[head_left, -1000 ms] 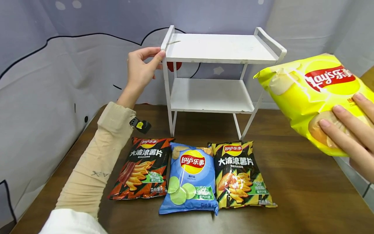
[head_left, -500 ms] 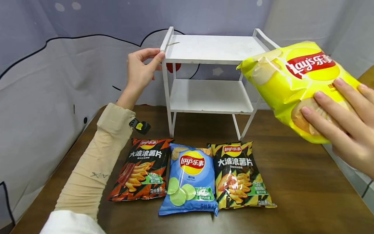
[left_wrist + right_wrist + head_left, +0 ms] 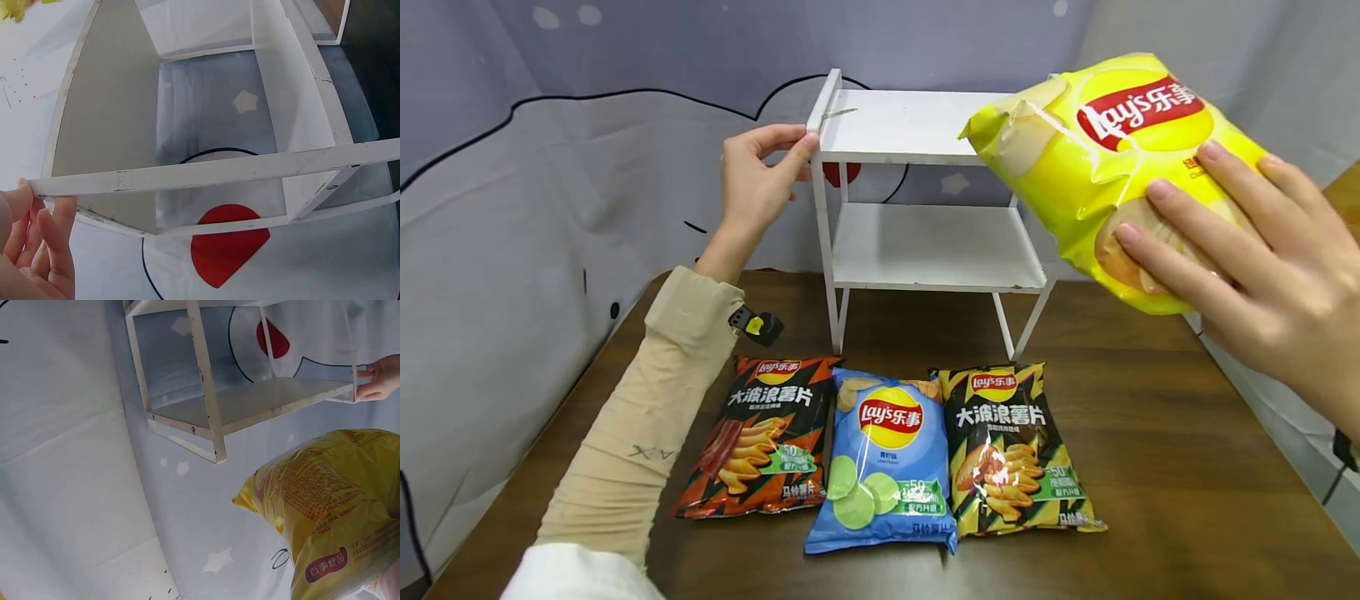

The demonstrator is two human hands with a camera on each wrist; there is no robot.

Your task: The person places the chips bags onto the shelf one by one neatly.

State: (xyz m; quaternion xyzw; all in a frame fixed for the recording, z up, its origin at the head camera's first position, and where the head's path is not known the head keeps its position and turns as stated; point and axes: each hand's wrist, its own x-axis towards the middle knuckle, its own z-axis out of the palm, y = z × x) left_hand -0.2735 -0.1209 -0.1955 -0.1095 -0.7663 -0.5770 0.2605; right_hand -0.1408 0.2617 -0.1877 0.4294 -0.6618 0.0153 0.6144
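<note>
My left hand (image 3: 760,179) pinches the top left front corner of a white two-tier shelf (image 3: 925,125) between thumb and fingers. My right hand (image 3: 1277,250) grips a puffed yellow bag of potato chips (image 3: 1127,150), fingers spread over its front and the thumb hidden behind. The bag hangs tilted in the air and overlaps the right end of the shelf's top board in the head view. Its printed back (image 3: 325,500) shows in the right wrist view. In the left wrist view, the left fingers (image 3: 61,231) curl at the end of the shelf's white bar (image 3: 187,175).
Three more chip bags lie in a row on the brown table (image 3: 1180,467) before the shelf: a red-black bag (image 3: 760,433), a blue bag (image 3: 891,467) and a black-yellow bag (image 3: 1011,458). A patterned curtain (image 3: 625,50) hangs behind and at the sides.
My right hand has carried the yellow chip bag left and upward, so that it now overlaps the shelf's right side in view. My left hand keeps its hold on the shelf corner.
</note>
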